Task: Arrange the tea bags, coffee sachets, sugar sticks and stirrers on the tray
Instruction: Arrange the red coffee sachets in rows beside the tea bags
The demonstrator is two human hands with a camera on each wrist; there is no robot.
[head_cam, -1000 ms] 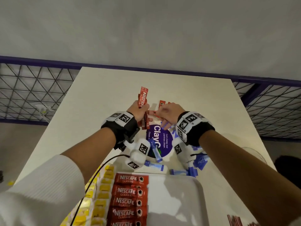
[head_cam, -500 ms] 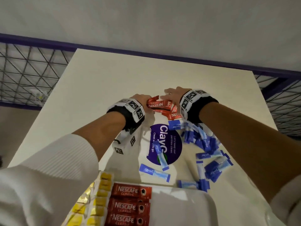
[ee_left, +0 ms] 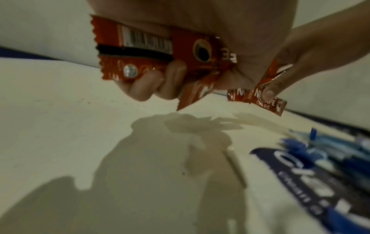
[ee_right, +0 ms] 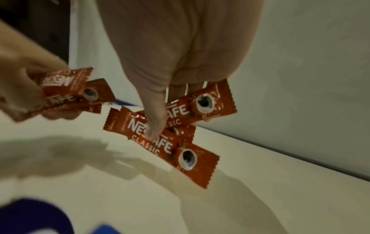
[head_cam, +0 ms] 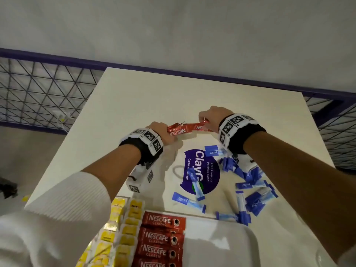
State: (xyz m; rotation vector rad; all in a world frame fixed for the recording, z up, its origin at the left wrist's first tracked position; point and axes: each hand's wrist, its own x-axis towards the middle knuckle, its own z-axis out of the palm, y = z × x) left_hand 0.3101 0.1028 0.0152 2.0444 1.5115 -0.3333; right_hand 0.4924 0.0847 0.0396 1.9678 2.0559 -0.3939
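Note:
My left hand (head_cam: 163,130) grips a bunch of red Nescafe coffee sachets (head_cam: 178,130), fingers curled round them (ee_left: 140,52). Just right of it, my right hand (head_cam: 212,117) pinches more red sachets (ee_right: 170,126) between thumb and fingers above the table. Both hands hover over the middle of the cream table (head_cam: 154,93). A white tray (head_cam: 221,237) lies at the near edge, with a column of red sachets (head_cam: 161,237) and rows of yellow tea bags (head_cam: 123,228) on it. Blue sugar sticks (head_cam: 248,182) lie scattered on the table right of a purple round sticker (head_cam: 210,170).
A wire mesh railing with a purple frame (head_cam: 38,89) runs behind and beside the table. A grey wall rises past the far edge. A thin white stick (ee_left: 236,167) lies on the table by the sticker. The far half of the table is bare.
The hands moved farther out over the table and apart. The left hand's sachets went from upright to lying sideways. The right hand now lifts its own sachets off the table.

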